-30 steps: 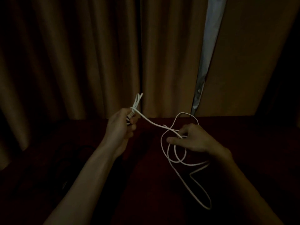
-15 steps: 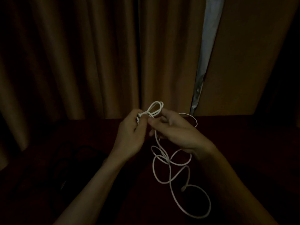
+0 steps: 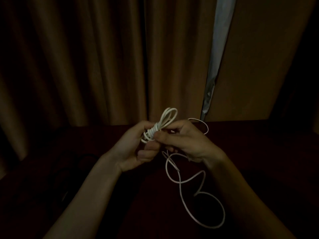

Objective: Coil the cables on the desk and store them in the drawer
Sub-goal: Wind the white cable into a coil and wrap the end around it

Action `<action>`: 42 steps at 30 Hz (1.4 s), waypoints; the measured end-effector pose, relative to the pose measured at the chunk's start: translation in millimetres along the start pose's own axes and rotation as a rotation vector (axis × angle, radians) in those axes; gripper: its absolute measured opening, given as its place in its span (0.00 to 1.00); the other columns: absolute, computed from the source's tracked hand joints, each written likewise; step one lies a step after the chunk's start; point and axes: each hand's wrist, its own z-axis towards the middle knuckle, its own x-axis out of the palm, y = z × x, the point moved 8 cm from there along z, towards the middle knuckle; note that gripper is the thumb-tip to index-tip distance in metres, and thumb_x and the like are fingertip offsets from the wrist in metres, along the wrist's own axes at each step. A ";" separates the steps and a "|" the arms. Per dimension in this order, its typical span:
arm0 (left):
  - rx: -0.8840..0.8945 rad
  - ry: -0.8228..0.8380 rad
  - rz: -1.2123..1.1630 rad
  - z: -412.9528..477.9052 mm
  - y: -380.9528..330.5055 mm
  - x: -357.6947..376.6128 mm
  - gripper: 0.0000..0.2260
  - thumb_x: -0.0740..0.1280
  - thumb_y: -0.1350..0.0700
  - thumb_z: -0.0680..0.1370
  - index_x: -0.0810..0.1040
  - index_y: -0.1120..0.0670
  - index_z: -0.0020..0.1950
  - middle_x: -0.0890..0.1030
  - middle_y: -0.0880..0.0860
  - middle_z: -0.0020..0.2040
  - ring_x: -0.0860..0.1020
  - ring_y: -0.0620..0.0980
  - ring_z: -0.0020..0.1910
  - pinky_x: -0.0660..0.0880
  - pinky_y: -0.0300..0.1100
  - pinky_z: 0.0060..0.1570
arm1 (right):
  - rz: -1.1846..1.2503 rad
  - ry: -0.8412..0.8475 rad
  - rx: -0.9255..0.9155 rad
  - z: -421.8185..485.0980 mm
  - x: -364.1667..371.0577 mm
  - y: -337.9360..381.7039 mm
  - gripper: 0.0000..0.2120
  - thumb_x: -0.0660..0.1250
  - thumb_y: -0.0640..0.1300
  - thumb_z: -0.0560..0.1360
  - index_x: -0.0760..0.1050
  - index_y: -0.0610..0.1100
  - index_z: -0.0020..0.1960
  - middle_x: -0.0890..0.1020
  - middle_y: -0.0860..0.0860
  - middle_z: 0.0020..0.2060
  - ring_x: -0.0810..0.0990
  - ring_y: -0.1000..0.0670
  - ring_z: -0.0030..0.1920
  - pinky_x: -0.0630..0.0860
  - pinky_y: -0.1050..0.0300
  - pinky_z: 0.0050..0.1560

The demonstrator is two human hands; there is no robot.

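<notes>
Hands, two: left hand (image 3: pixel 136 145) curls its fingers round a small bundle of white cable (image 3: pixel 151 132), apparently as the fixed core of the coil; right hand (image 3: pixel 186 140), touching it at 3 o'clock, pinches the same cable at the bundle, seemingly to lay on a further turn. White cable, one: wound part held above the desk (image 3: pixel 259 152), its turns bunched too tight to count, a narrow loop standing out at 1 o'clock; the slack hangs towards 5 o'clock and lies on the desk in about two open curves, not yet coiled. Dark shape (image 3: pixel 72 163) at 8 o'clock, one, possibly another cable; cannot tell. Curtain (image 3: pixel 103 66) behind. Drawer: not in view.
</notes>
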 end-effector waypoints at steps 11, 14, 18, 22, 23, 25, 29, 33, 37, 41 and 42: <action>0.016 -0.051 0.072 -4.9 -7.7 1.9 0.13 0.60 0.49 0.74 0.76 0.53 0.34 0.66 0.50 0.23 0.61 0.44 0.15 0.52 0.33 0.18 | -0.199 0.047 -0.039 -5.2 -8.1 12.2 0.12 0.69 0.46 0.78 0.85 0.40 0.56 0.87 0.44 0.53 0.84 0.45 0.58 0.79 0.52 0.62; 0.050 -0.171 0.232 -5.3 -10.8 -5.6 0.15 0.58 0.49 0.79 0.76 0.56 0.40 0.72 0.55 0.25 0.69 0.49 0.18 0.57 0.35 0.20 | -0.185 0.052 -0.073 -3.6 -4.4 11.8 0.09 0.68 0.40 0.80 0.84 0.35 0.49 0.87 0.41 0.46 0.86 0.44 0.53 0.79 0.53 0.59; 0.283 -0.462 0.750 -10.8 -28.7 -21.4 0.22 0.54 0.42 0.85 0.81 0.54 0.49 0.84 0.54 0.33 0.82 0.52 0.27 0.70 0.41 0.27 | -0.153 -0.039 -0.032 -0.5 -9.5 10.4 0.11 0.67 0.40 0.81 0.83 0.33 0.46 0.83 0.49 0.30 0.81 0.56 0.33 0.75 0.62 0.38; 0.739 -0.566 1.032 -28.6 -51.0 -14.4 0.10 0.63 0.52 0.83 0.78 0.51 0.62 0.84 0.43 0.50 0.83 0.37 0.47 0.77 0.33 0.45 | -0.134 -0.203 0.018 -1.3 -25.7 4.5 0.15 0.68 0.43 0.81 0.82 0.32 0.42 0.74 0.53 0.22 0.68 0.59 0.24 0.64 0.65 0.28; 0.819 -0.503 1.101 -27.1 -50.6 -6.4 0.14 0.65 0.54 0.81 0.76 0.52 0.66 0.83 0.44 0.56 0.81 0.37 0.53 0.76 0.31 0.50 | -0.138 -0.252 0.007 -0.6 -29.0 2.6 0.18 0.69 0.45 0.80 0.82 0.31 0.40 0.72 0.50 0.21 0.67 0.56 0.23 0.63 0.64 0.27; 0.922 -0.436 1.253 -23.6 -44.4 2.9 0.20 0.70 0.57 0.78 0.75 0.55 0.70 0.81 0.49 0.59 0.79 0.39 0.55 0.72 0.29 0.55 | -0.160 -0.319 -0.014 1.0 -29.1 -0.3 0.22 0.70 0.48 0.80 0.80 0.33 0.34 0.71 0.46 0.20 0.67 0.53 0.22 0.63 0.62 0.27; 0.994 -0.462 1.357 -23.5 -40.1 0.5 0.18 0.69 0.55 0.80 0.76 0.59 0.68 0.80 0.53 0.56 0.79 0.44 0.53 0.71 0.29 0.54 | -0.196 -0.349 -0.002 2.3 -20.6 -3.8 0.24 0.69 0.49 0.80 0.78 0.46 0.25 0.71 0.47 0.19 0.67 0.53 0.20 0.64 0.62 0.26; 1.041 -0.589 1.324 -26.4 -44.2 -7.2 0.12 0.67 0.59 0.81 0.78 0.61 0.63 0.81 0.54 0.55 0.79 0.44 0.53 0.72 0.29 0.53 | -0.144 -0.225 0.050 9.4 -9.3 -9.7 0.25 0.62 0.49 0.84 0.77 0.50 0.29 0.69 0.55 0.24 0.64 0.59 0.23 0.61 0.65 0.25; 0.930 -0.772 1.068 -31.3 -49.1 -25.1 0.06 0.67 0.59 0.81 0.80 0.55 0.58 0.82 0.44 0.49 0.79 0.36 0.46 0.68 0.22 0.47 | -0.115 -0.109 0.068 6.9 -1.0 -6.8 0.15 0.57 0.41 0.86 0.80 0.40 0.48 0.77 0.57 0.25 0.72 0.61 0.25 0.67 0.71 0.30; 0.746 -0.702 0.514 -17.8 -41.5 -36.7 0.06 0.65 0.58 0.83 0.81 0.52 0.49 0.82 0.45 0.38 0.77 0.40 0.34 0.70 0.33 0.34 | -0.076 -0.282 0.017 9.5 -19.1 -8.5 0.17 0.68 0.48 0.81 0.80 0.32 0.51 0.83 0.41 0.34 0.81 0.52 0.35 0.76 0.59 0.40; 0.688 -0.634 0.329 -12.7 -38.2 -35.0 0.08 0.64 0.59 0.83 0.81 0.54 0.47 0.80 0.48 0.36 0.74 0.42 0.31 0.67 0.34 0.30 | -0.031 -0.297 0.027 8.9 -21.2 -10.9 0.17 0.69 0.48 0.81 0.79 0.32 0.52 0.78 0.45 0.30 0.75 0.55 0.29 0.72 0.63 0.33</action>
